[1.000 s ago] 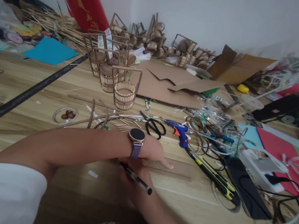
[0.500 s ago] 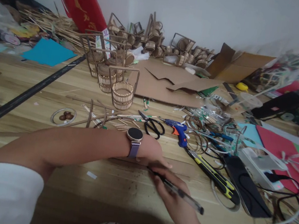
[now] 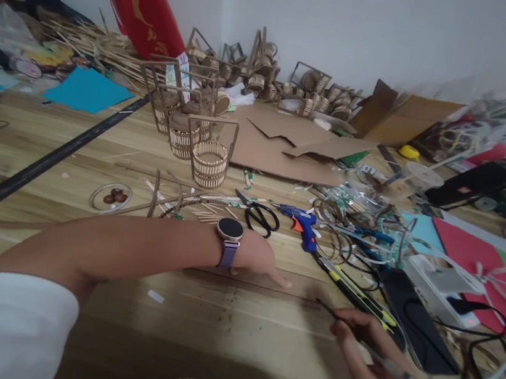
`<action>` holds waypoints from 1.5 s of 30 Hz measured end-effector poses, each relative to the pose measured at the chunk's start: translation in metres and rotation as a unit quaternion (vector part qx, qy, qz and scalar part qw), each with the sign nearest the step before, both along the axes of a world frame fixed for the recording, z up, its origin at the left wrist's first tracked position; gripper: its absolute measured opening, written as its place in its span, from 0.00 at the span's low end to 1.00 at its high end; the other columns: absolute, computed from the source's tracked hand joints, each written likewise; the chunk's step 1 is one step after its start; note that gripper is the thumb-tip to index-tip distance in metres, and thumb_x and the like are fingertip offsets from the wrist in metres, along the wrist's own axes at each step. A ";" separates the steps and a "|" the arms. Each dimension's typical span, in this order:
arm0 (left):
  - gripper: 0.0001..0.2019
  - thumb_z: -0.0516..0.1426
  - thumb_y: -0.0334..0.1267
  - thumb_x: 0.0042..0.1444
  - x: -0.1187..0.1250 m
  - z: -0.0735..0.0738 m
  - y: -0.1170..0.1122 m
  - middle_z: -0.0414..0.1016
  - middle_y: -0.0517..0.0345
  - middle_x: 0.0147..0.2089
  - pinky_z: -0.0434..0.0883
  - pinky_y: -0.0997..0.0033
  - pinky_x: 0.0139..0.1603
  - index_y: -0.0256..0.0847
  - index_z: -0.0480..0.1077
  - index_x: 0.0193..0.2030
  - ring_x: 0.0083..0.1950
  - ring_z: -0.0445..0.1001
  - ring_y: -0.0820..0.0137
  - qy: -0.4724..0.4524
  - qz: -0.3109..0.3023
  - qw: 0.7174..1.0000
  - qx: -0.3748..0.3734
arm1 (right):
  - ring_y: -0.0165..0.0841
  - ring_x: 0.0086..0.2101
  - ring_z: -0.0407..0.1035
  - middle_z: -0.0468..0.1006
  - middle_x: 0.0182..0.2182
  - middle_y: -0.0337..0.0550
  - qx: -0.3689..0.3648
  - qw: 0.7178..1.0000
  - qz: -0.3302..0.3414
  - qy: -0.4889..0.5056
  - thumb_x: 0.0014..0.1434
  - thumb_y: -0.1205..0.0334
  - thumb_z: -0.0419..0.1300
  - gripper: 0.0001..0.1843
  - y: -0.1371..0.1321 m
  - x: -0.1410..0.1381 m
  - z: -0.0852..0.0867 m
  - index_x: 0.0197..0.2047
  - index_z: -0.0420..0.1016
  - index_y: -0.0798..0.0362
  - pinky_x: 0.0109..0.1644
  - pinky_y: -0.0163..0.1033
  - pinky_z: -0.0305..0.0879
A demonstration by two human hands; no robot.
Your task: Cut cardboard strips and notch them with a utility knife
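My left hand (image 3: 259, 255), below a watch with a purple band, lies flat on a brown cardboard strip (image 3: 308, 287). One finger stretches out to the right; the others are mostly hidden behind the wrist. Between the fingers of my right hand (image 3: 379, 368) is a pen (image 3: 391, 364), slightly blurred, with a dark tip pointing left toward the strip's right end. Whether the tip touches the strip I cannot tell. Dark crumbs and a small white paper scrap (image 3: 155, 296) lie on the table nearer to me.
Beyond my left hand lie black-handled scissors (image 3: 261, 217), a blue glue gun (image 3: 302, 224) and a yellow-black utility knife (image 3: 360, 297). A small slatted basket (image 3: 209, 165) stands behind them. On the right are a phone (image 3: 417, 320), a white power strip (image 3: 438, 288) and cables.
My right hand has moved right and toward me with the pen, away from my left hand. My left hand stays on the cardboard strip.
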State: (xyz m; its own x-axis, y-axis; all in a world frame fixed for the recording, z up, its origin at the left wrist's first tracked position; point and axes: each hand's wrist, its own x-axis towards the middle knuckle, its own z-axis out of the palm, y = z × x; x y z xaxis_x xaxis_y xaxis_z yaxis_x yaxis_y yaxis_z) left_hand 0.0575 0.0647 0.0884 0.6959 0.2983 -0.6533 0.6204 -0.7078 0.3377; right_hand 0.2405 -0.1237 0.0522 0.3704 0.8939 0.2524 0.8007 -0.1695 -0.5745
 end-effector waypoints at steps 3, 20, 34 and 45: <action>0.36 0.46 0.68 0.62 0.000 0.001 -0.002 0.75 0.52 0.18 0.63 0.69 0.38 0.37 0.82 0.38 0.31 0.74 0.63 -0.003 0.001 1.000 0.001 | 0.35 0.24 0.76 0.81 0.25 0.37 0.000 0.984 0.153 0.090 0.59 0.55 0.58 0.06 0.015 -0.052 -0.003 0.33 0.76 0.44 0.27 0.34 0.71; 0.35 0.53 0.67 0.58 0.005 0.004 -0.004 0.74 0.49 0.16 0.65 0.67 0.37 0.37 0.72 0.16 0.26 0.73 0.64 0.026 0.094 0.995 -0.010 | 0.35 0.38 0.76 0.82 0.38 0.41 -0.031 0.903 0.348 0.250 0.56 0.70 0.57 0.14 0.069 -0.157 -0.049 0.43 0.77 0.50 0.48 0.40 0.71; 0.39 0.48 0.70 0.58 0.005 0.002 -0.003 0.82 0.43 0.28 0.67 0.65 0.42 0.33 0.82 0.32 0.33 0.77 0.60 0.037 0.071 0.997 -0.002 | 0.35 0.38 0.76 0.83 0.38 0.43 -0.011 0.905 0.350 0.240 0.53 0.72 0.55 0.15 0.076 -0.159 -0.046 0.42 0.77 0.51 0.47 0.40 0.72; 0.38 0.46 0.68 0.62 0.004 0.004 -0.004 0.77 0.48 0.20 0.66 0.66 0.40 0.35 0.81 0.30 0.32 0.76 0.61 0.022 0.033 0.999 0.006 | 0.34 0.27 0.77 0.83 0.28 0.41 -0.028 0.956 0.230 0.182 0.58 0.59 0.58 0.08 0.044 -0.076 -0.024 0.34 0.78 0.49 0.32 0.34 0.74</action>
